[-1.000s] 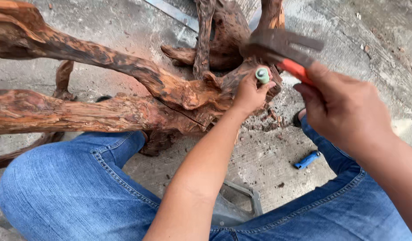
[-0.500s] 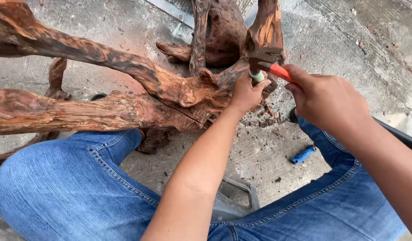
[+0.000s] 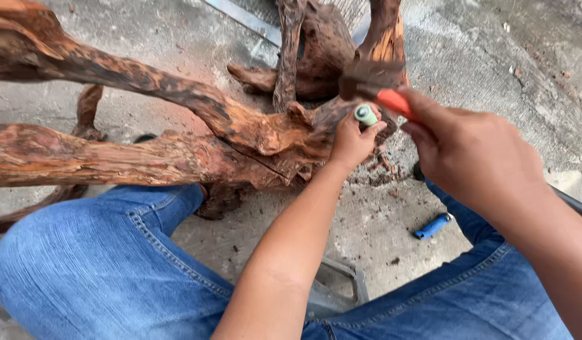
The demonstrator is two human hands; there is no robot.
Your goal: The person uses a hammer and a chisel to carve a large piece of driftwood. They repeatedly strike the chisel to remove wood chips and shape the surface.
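Two hands work close together: left hand (image 3: 353,141) grips a green-capped chisel handle (image 3: 366,114) against the reddish gnarled root wood (image 3: 177,151); right hand (image 3: 473,151) clasps an orange-handled hammer (image 3: 373,82) just above. A glancing blow could strike the left fingers (image 3: 373,129).

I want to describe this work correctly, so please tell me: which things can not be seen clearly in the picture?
Head view only:
- Chisel: only its green butt shows; the left hand hides the blade and where it meets the wood.
- Hammer: head blurred, its shape unclear; the right hand covers most of the orange handle.
- Blue tool on the ground: too small to tell its kind.
- Wood: cut off by the left and top edges.
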